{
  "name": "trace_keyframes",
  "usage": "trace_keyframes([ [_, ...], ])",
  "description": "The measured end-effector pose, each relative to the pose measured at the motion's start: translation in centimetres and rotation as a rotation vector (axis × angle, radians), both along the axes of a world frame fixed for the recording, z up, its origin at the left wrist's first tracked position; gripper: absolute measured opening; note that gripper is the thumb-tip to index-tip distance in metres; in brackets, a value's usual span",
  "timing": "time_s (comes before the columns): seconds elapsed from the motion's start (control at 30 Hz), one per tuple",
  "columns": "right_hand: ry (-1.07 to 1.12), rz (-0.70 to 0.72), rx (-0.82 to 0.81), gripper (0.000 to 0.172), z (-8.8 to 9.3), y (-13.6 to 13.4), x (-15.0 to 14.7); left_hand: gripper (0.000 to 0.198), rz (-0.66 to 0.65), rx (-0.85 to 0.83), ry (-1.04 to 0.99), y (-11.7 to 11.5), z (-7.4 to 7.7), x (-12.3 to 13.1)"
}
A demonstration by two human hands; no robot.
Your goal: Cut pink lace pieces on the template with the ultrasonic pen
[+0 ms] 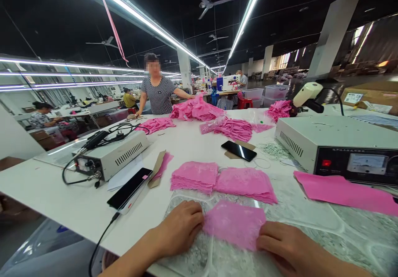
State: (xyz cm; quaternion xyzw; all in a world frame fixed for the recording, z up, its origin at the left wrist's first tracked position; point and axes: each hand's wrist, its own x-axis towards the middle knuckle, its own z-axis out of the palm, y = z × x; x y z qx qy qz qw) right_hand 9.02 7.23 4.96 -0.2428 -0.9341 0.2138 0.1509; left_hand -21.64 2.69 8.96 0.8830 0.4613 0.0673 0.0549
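A small pink lace piece [234, 223] lies on a clear patterned mat at the table's near edge. My left hand [178, 227] rests at its left edge, fingers curled and pinching the fabric. At the piece's right edge, my right hand [284, 244] grips the fabric with closed fingers. Just beyond lie two stacks of pink lace pieces [222, 179].
A white table [192, 144] holds a phone [239, 150], another phone on a charging cable [129, 188], a small grey control box [113, 154] at left, a larger metered machine [336, 144] at right, a pink sheet [345, 192], and pink fabric heaps [197, 110]. A person in a striped top [158, 92] stands at the far end.
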Motion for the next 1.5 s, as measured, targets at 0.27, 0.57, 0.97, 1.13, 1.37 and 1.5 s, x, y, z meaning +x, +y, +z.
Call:
trace_keyframes([
  [0.27,0.044,-0.182,0.09,0.019,1.9,5.0,-4.6,0.017,0.028,0.029,-0.023,1.7,0.8,-0.2],
  [0.57,-0.015,-0.235,0.039,0.013,1.1,9.5,-7.3,0.016,0.055,0.121,-0.002,8.8,-1.6,3.8],
  [0.97,-0.038,-0.243,-0.309,0.028,1.5,11.3,-6.8,0.026,0.112,0.085,-0.093,12.0,-1.8,3.8],
  [1.13,-0.01,-0.251,-0.357,0.029,1.4,11.3,-6.9,0.028,0.149,0.136,-0.076,10.4,-1.7,4.3],
  [1.37,0.019,-0.262,-0.362,0.03,1.1,11.4,-7.0,0.022,0.164,0.172,0.001,9.3,-1.4,4.9],
  [1.5,0.036,-0.254,-0.337,0.03,1.1,11.4,-7.0,0.023,0.159,0.163,-0.001,9.6,-1.2,4.7],
])
